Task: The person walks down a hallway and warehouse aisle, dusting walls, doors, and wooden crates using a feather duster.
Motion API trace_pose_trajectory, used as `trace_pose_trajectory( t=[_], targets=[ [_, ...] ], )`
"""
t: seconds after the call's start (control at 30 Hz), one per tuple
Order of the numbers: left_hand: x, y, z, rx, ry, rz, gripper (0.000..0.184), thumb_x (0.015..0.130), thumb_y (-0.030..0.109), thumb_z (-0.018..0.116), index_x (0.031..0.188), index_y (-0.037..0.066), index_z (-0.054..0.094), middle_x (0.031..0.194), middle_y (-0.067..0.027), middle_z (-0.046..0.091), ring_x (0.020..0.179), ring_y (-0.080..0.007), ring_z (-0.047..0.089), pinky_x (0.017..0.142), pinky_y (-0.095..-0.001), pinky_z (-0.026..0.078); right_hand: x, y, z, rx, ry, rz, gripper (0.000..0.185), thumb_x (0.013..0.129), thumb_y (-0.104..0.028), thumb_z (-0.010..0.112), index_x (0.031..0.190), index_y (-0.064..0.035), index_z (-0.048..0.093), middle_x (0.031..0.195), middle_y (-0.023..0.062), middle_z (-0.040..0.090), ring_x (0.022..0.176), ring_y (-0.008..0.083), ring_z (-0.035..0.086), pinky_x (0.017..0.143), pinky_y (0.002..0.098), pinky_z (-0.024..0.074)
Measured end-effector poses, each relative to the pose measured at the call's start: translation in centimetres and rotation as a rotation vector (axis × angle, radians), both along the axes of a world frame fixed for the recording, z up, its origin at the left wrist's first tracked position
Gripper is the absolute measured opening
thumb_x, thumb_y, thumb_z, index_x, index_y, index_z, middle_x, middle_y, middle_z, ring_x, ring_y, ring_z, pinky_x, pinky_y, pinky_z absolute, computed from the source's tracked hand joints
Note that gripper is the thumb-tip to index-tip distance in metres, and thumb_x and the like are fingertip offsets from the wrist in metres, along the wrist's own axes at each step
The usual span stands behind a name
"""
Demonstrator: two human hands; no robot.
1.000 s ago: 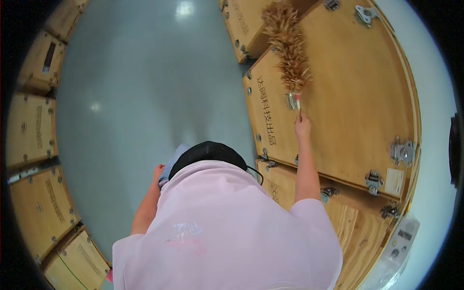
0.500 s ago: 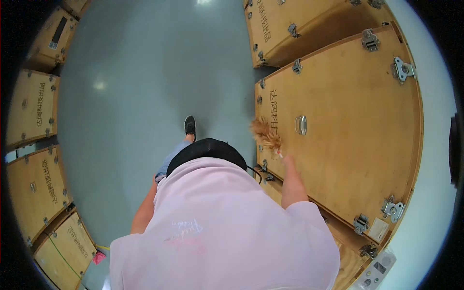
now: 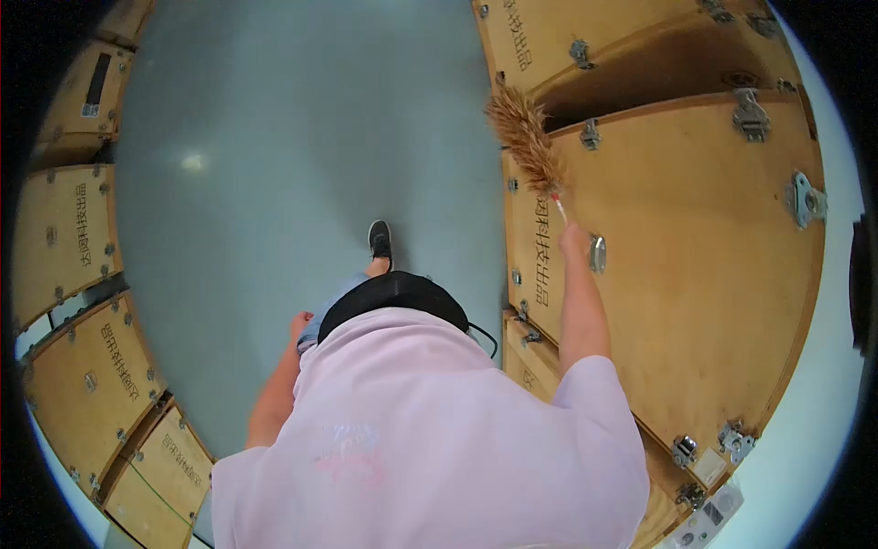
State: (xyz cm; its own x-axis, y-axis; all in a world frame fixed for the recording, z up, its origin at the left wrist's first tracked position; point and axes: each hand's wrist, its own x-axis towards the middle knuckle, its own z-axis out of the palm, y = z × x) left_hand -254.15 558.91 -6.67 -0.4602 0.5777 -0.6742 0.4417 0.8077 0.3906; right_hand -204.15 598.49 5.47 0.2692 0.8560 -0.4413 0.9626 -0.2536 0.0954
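Note:
My right hand [image 3: 574,240] is closed around the thin pale handle of a brown feather duster [image 3: 529,142]. The duster's fluffy head lies over the far front corner of a large wooden crate [image 3: 686,247], by the gap to the crate beyond; I cannot tell whether the feathers touch the wood. Beside the hand is a metal handle [image 3: 597,253] on the crate's top. My left hand [image 3: 301,322] hangs low by my left thigh, partly seen, and its fingers are too small to make out.
Another wooden crate [image 3: 631,46] with metal latches stands farther along on the right. More wooden crates [image 3: 69,224] line the left side. A grey floor [image 3: 311,119] runs between the rows. A pale wall [image 3: 837,302] rises behind the right row, with a small control box [image 3: 709,517] near it.
My right arm has reached forward, carrying the feather duster from the crate's near front side to its far corner. My left hand has come into view by the thigh.

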Motion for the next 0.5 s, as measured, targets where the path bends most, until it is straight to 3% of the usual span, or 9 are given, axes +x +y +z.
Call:
trace_pose_trajectory(
  t=[0.13, 0.2, 0.27, 0.3, 0.4, 0.5],
  targets=[
    [-0.8, -1.0, -0.6, -0.025, -0.057, 0.076, 0.03, 0.065, 0.03, 0.055, 0.078, 0.003, 0.057, 0.069, -0.0136, 0.057, 0.065, -0.0223, 0.055, 0.058, -0.0308, 0.042, 2.5, -0.3, -6.7, -0.031, -0.058, -0.001, 0.02, 0.07, -0.013, 0.045, 0.085, -0.0038, 0.054, 0.08, 0.0176, 0.055, 0.075, 0.0297, 0.054, 0.063, 0.0376, 0.0422],
    [-1.5, -2.4, -3.7, 0.001, -0.066, 0.095, 0.03, 0.066, 0.03, 0.054, 0.077, 0.002, 0.057, 0.067, -0.0135, 0.057, 0.063, -0.0208, 0.055, 0.057, -0.0305, 0.042, 0.1, -2.1, -3.3, -0.06, -0.144, 0.046, 0.019, 0.064, -0.014, 0.053, 0.08, -0.0037, 0.056, 0.079, 0.0172, 0.056, 0.074, 0.0289, 0.055, 0.061, 0.0369, 0.0428],
    [-0.9, -0.7, -1.5, -0.005, -0.079, 0.145, 0.03, 0.066, 0.03, 0.054, 0.076, 0.002, 0.057, 0.067, -0.0135, 0.057, 0.063, -0.0201, 0.055, 0.056, -0.0306, 0.041, 2.1, -3.5, -6.4, -0.137, -0.154, 0.023, 0.021, 0.071, -0.016, 0.046, 0.081, -0.0025, 0.058, 0.08, 0.0171, 0.056, 0.075, 0.0297, 0.054, 0.062, 0.0376, 0.0427],
    [-0.8, 0.4, -0.7, -0.022, -0.089, 0.186, 0.03, 0.066, 0.03, 0.054, 0.076, 0.002, 0.057, 0.066, -0.0136, 0.057, 0.063, -0.0194, 0.055, 0.056, -0.0307, 0.041, 1.7, -3.9, -5.4, -0.157, -0.112, -0.025, 0.022, 0.071, -0.017, 0.046, 0.082, -0.0025, 0.058, 0.08, 0.017, 0.056, 0.075, 0.0297, 0.054, 0.062, 0.0377, 0.0426],
    [-2.4, -0.6, -8.5, 0.058, -0.128, 0.117, 0.028, 0.066, 0.028, 0.054, 0.076, 0.002, 0.057, 0.068, -0.0136, 0.057, 0.064, -0.0203, 0.055, 0.057, -0.0311, 0.042, 1.1, -4.5, -3.3, -0.191, -0.092, 0.042, 0.021, 0.066, -0.019, 0.052, 0.08, -0.0046, 0.058, 0.074, 0.0159, 0.056, 0.071, 0.0284, 0.055, 0.061, 0.0361, 0.0431],
    [-4.9, -3.0, -15.9, 0.134, -0.167, 0.02, 0.025, 0.066, 0.025, 0.054, 0.077, 0.003, 0.058, 0.07, -0.0137, 0.057, 0.065, -0.0217, 0.055, 0.058, -0.0318, 0.042, -0.3, -5.7, -0.3, 0.018, 0.095, -0.131, 0.02, 0.065, -0.017, 0.052, 0.081, -0.0068, 0.057, 0.072, 0.0157, 0.056, 0.069, 0.0273, 0.055, 0.06, 0.0346, 0.0432]
  ],
)
